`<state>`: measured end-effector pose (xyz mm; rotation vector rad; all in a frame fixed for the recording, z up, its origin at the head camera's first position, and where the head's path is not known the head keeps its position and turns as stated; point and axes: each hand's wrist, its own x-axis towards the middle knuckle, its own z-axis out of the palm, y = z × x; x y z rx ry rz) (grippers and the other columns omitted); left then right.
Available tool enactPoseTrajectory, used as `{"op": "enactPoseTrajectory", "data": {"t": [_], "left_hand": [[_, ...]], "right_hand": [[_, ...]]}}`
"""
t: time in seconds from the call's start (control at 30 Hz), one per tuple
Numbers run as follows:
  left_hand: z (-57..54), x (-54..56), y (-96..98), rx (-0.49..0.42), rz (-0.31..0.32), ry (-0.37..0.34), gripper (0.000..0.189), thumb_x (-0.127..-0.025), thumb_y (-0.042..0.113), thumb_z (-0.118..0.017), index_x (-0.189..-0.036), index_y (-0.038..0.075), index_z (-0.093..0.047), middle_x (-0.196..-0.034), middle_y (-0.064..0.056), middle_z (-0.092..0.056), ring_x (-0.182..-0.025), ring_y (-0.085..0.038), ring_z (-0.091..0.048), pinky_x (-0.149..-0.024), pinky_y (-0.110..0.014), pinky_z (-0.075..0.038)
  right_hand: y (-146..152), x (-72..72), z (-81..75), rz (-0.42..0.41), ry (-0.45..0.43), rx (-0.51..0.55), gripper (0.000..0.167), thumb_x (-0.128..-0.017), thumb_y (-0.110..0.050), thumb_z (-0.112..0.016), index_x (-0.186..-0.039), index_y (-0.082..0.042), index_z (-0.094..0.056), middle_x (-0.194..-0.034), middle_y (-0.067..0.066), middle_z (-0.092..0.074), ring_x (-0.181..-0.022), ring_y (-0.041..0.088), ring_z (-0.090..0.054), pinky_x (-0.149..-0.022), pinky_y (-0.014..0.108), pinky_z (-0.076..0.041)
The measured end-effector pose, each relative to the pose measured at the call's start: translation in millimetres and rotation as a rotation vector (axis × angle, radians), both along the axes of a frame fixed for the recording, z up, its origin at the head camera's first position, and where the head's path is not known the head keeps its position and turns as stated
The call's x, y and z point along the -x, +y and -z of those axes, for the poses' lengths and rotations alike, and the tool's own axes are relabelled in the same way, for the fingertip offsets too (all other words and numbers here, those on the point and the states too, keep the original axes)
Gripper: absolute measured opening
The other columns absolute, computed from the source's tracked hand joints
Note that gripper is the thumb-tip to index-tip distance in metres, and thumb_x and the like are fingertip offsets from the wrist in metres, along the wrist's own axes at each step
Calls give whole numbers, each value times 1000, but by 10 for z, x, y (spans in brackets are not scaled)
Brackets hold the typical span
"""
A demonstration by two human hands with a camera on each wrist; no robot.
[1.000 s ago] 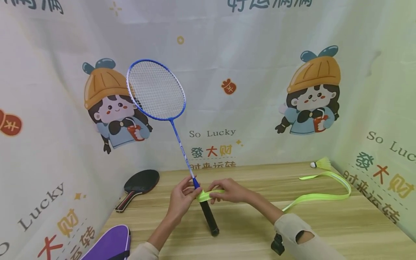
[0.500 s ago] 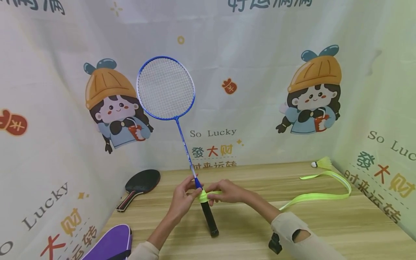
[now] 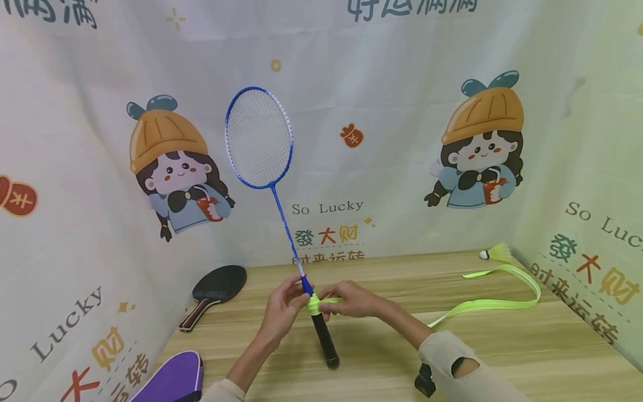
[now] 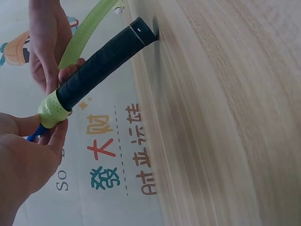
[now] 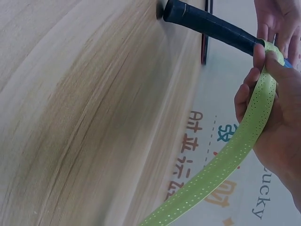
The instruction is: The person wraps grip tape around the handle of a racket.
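A blue and white badminton racket (image 3: 258, 139) leans upward over the table, its black handle (image 4: 110, 63) pointing down toward the person. Bright yellow-green perforated grip tape (image 4: 54, 109) wraps round the upper end of the handle. My left hand (image 3: 281, 310) pinches the racket there, thumb and fingers at the wrapped tape and the blue cone. The right hand (image 3: 354, 298) pinches the tape's loose length (image 5: 235, 146) between thumb and fingers, close beside the handle. From that hand the tape runs down and off to the right across the table.
A black table tennis paddle (image 3: 219, 285) lies at the back left, with a purple case (image 3: 171, 377) nearer the front. The tape's far end (image 3: 517, 273) curls on the table at the right, in front of a yellow shuttlecock (image 3: 497, 253). Printed cloth walls enclose the wooden table (image 3: 382, 357).
The racket has turned about its shaft and its head has shifted right. The tape lies closer round the handle, and the short stretch between handle and right hand has shrunk.
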<state>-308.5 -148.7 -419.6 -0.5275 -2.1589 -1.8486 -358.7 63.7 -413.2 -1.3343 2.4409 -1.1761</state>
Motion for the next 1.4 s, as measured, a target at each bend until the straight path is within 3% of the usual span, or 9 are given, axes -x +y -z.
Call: {"op": "enactPoseTrajectory", "data": {"t": [0.23,0.5,0.7,0.77,0.93,1.03,1.17,1.3,1.4], "left_hand": [[-1,2,-22,0,-6,-26,43,-98,-9,-63,-140,-1,-58,-125,-24,-70,-119,-34,-65,-92,-22,-53],[-7,-8,-18,12,12,-37,41,-101,-6,-60,-141,0,-58,-130,-22,-69,-122,-34,-63,-87,-21,-53],[-12,-21,-9,34,-5,-39,41,-101,2,-63,-142,2,-57,-130,-17,-70,-124,-31,-63,-89,-21,-52],[-10,-20,-5,38,-14,-38,40,-101,3,-64,-141,2,-58,-130,-18,-70,-123,-31,-63,-90,-21,-52],[-16,-19,14,60,-49,-22,40,-100,8,-68,-138,4,-60,-128,-16,-71,-120,-30,-65,-104,-42,-50],[-16,-14,31,77,-73,-22,40,-99,11,-72,-136,5,-62,-125,-12,-73,-118,-28,-67,-108,-56,-44],[-8,-7,60,67,-91,-17,38,-97,12,-75,-132,4,-63,-120,-12,-74,-115,-28,-68,-108,-55,-45],[-10,7,82,62,-102,13,36,-95,10,-77,-128,2,-63,-114,-14,-75,-112,-30,-69,-107,-53,-48],[-17,16,88,61,-110,38,35,-94,8,-77,-125,1,-64,-113,-16,-75,-109,-32,-70,-105,-53,-49]], "right_hand": [[-31,-24,18,45,-6,11,19,-102,-23,-69,-113,-7,-72,-77,-5,-75,-77,21,-71,-68,22,-54],[-50,-19,74,90,16,7,20,-101,-28,-71,-109,-10,-69,-78,-2,-75,-83,35,-73,-70,21,-50],[-61,-25,87,94,10,29,22,-99,-29,-73,-106,-10,-65,-78,-1,-76,-78,22,-75,-69,22,-52],[-69,-30,85,96,3,41,22,-99,-28,-74,-105,-9,-64,-77,-1,-75,-77,24,-76,-68,22,-52],[-92,-42,89,101,-17,79,22,-96,-25,-77,-101,-8,-63,-75,-2,-74,-79,36,-75,-67,21,-53],[-116,-60,97,123,-35,98,24,-94,-24,-80,-98,-8,-63,-78,-1,-75,-77,28,-76,-66,21,-55],[-153,-90,98,165,-18,105,28,-89,-27,-84,-93,-11,-61,-93,1,-76,-89,17,-77,-69,23,-56],[-176,-109,87,186,16,99,32,-87,-30,-86,-88,-13,-58,-109,5,-75,-104,22,-75,-71,24,-56],[-173,-107,81,173,16,99,32,-89,-30,-85,-89,-13,-58,-109,5,-75,-102,20,-75,-69,24,-56]]}}
